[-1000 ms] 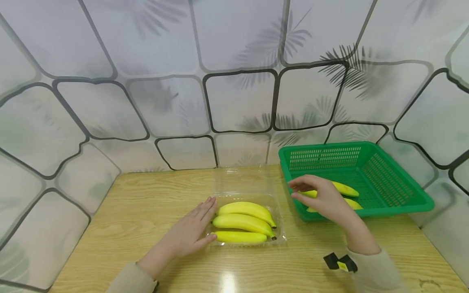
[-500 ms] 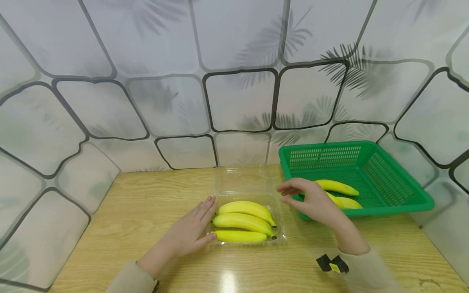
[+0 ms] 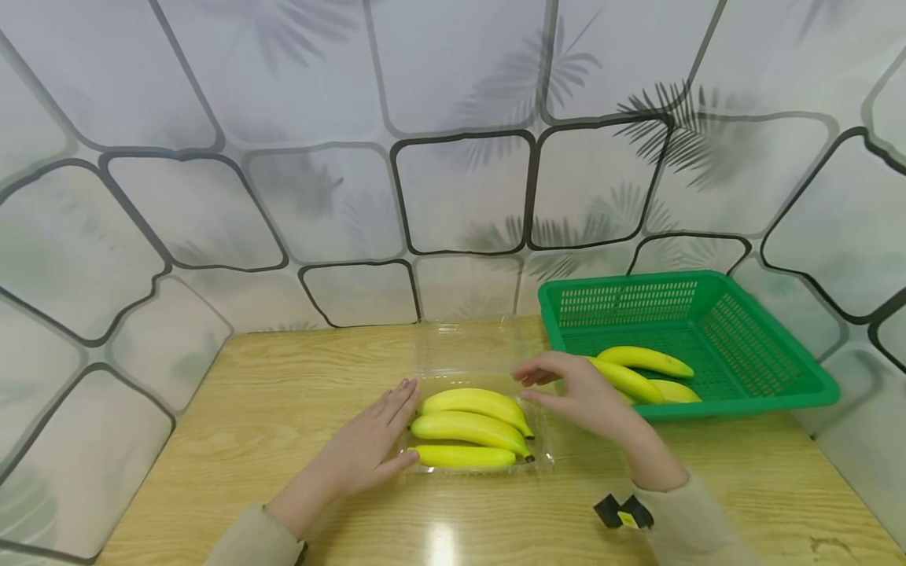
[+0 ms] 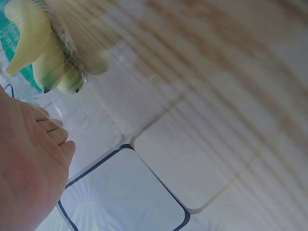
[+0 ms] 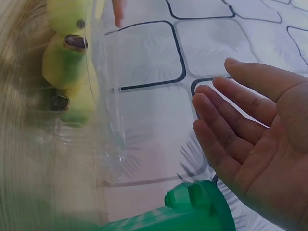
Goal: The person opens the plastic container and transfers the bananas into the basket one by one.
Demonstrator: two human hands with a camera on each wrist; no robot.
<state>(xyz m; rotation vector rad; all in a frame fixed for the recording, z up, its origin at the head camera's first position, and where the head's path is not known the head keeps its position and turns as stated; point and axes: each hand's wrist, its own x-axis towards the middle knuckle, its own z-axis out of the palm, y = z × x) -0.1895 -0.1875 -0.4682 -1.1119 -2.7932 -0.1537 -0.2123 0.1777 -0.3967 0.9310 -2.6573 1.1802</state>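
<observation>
- A pale wall (image 3: 460, 196) with dark outlines and leaf shapes stands behind a wood-grained table (image 3: 297, 377).
- A clear box (image 3: 543, 448) sits mid-table, its lid (image 3: 467, 350) laid back towards the wall; both are so see-through that their edges are hard to make out.
- Three bananas (image 3: 467, 427) lie side by side in the box, long axes running left to right, with the right ends of the far and middle ones bending towards the person; dark tips show at the right ends in the right wrist view.
- The left hand (image 3: 364, 444) is flat, fingers straight, against the box's left side, and covers part of it.
- The right hand (image 3: 587, 397) is free, fingers loosely bent, near the box's right edge.
- A green basket (image 3: 764, 338) stands at the right; more bananas (image 3: 647, 362) lie in it, roughly left to right, their left ends partly behind the right hand.
- Both sleeves (image 3: 258, 542) are cut off at the bottom.
- In the left wrist view, the fruit is hazy and the hand is cropped.
</observation>
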